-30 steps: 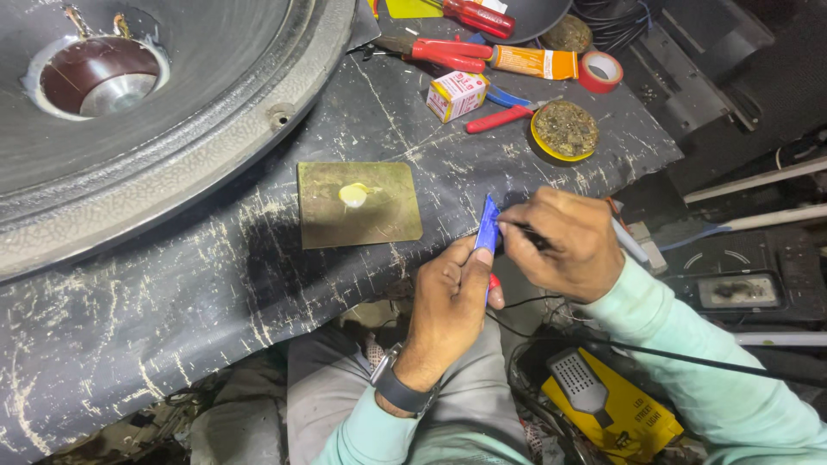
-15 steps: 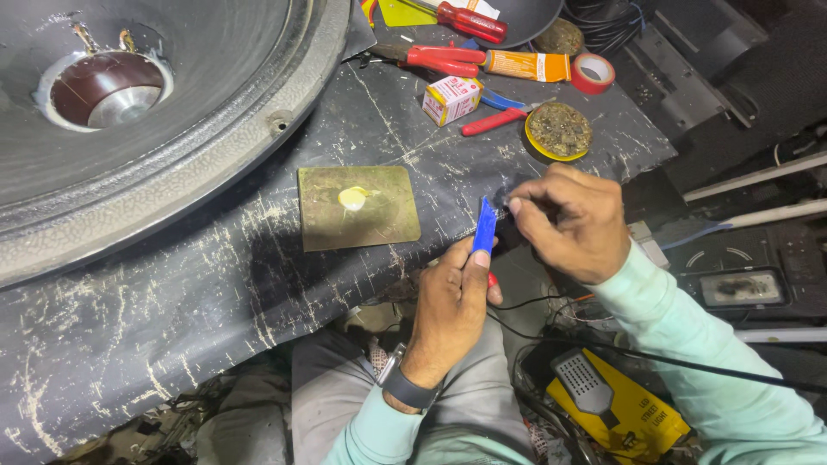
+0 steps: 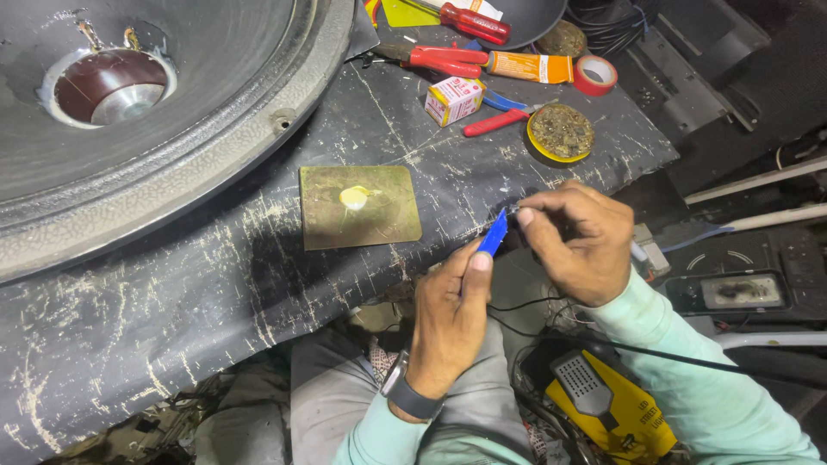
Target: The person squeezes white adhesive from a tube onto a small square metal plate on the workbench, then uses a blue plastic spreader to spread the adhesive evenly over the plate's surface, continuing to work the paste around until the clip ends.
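1. Pinched between thumb and fingers of the left hand (image 3: 450, 312) is a small blue tool (image 3: 494, 233), blade-like, its tip pointing up and away toward the table edge.
2. Right hand (image 3: 579, 241) has its fingertips squeezed together on something tiny and dark right at the blue tool's tip; it's too small to tell what it is. Both hands sit just off the near right edge of the black scratched table (image 3: 172, 327), over the person's lap.
3. Just left of the hands, flat on the table, is a brass-coloured square plate (image 3: 379, 224) with a pale yellow blob of paste (image 3: 353, 198) on it.
4. Far left is taken up by a big speaker cone (image 3: 172, 129) with its brown centre hole (image 3: 108, 84) showing.
5. At the far right of the table: red-handled pliers (image 3: 444, 60), a red screwdriver (image 3: 474, 21), an orange glue tube (image 3: 530, 66), a roll of red tape (image 3: 594, 75), a small red-and-white box (image 3: 454, 99) and a round yellow tin of brown gunk (image 3: 560, 133).
6. A black wire (image 3: 689, 357) runs across the right sleeve, and a yellow boxy device (image 3: 603, 405) sits on the floor below it.
7. Dark watch (image 3: 412, 398) on the left wrist.
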### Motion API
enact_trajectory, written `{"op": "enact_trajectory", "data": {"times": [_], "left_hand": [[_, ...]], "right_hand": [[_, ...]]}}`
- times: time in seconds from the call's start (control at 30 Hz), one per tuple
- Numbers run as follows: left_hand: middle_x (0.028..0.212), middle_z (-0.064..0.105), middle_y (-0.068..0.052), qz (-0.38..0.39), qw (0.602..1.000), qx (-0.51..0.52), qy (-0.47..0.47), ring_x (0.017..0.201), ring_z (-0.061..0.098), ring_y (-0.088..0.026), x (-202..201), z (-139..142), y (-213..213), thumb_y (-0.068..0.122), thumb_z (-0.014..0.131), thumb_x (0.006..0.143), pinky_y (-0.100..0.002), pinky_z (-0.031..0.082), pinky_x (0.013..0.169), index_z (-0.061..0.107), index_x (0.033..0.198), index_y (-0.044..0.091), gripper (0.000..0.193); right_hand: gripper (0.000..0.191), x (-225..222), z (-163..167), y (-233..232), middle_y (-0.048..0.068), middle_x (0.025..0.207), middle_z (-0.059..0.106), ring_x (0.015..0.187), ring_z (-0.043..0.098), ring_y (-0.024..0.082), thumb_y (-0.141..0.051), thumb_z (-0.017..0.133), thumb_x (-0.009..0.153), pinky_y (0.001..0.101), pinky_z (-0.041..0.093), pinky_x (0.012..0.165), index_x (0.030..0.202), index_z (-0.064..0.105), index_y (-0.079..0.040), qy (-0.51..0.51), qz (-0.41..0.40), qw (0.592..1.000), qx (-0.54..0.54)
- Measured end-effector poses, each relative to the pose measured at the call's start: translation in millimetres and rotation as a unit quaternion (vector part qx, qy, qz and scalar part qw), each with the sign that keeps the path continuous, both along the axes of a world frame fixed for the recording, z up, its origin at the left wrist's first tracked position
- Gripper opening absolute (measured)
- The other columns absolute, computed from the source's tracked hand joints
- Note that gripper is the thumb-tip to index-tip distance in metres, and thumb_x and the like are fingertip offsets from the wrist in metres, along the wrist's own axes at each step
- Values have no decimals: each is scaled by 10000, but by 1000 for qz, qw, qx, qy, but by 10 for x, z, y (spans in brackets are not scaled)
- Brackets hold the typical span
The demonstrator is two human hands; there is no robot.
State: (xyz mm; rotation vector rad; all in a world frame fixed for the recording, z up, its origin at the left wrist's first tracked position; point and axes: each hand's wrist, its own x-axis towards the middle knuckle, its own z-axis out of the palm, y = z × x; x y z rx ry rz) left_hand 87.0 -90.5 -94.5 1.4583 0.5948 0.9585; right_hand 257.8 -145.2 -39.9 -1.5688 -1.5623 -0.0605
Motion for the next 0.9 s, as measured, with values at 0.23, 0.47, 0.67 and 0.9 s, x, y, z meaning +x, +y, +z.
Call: {"op": "enact_trajectory", "data": {"times": [0.23, 0.47, 0.67, 0.9], "left_hand": [[960, 657, -94, 93, 995, 34, -21, 861, 638, -177, 100, -73, -197, 319, 540, 1095, -339, 526, 789, 715, 1289, 19, 398], [796, 669, -70, 71, 958, -252, -119, 546, 604, -79, 340, -279, -201, 263, 727, 956, -232, 491, 481, 694, 1135, -24, 340], [666, 713, -39, 60, 958, -266, -87, 448, 594, -67, 338, -244, -99, 286, 707, 946, -228, 467, 424, 736, 1061, -26, 334], [602, 680, -8, 76, 972, -215, -52, 439, 552, -34, 321, -136, -55, 286, 686, 960, -225, 447, 396, 777, 1024, -12, 317]], "right_hand": [[169, 13, 82, -94, 85, 949, 673, 761, 654, 92, 9, 673, 1004, 236, 530, 674, 1166, 705, 46, 108, -3, 994, -3], [134, 43, 137, -103, 114, 975, 711, 803, 704, 168, 7, 753, 959, 265, 542, 714, 1085, 709, 6, -105, 28, 994, 1], [147, 101, 162, 40, 97, 782, 652, 642, 640, 236, 0, 793, 857, 360, 481, 562, 980, 713, 1, -217, 84, 972, -12], [138, 178, 51, 229, 113, 786, 644, 657, 638, 267, 13, 763, 841, 379, 502, 596, 948, 677, 11, -245, 83, 966, 11]]}}
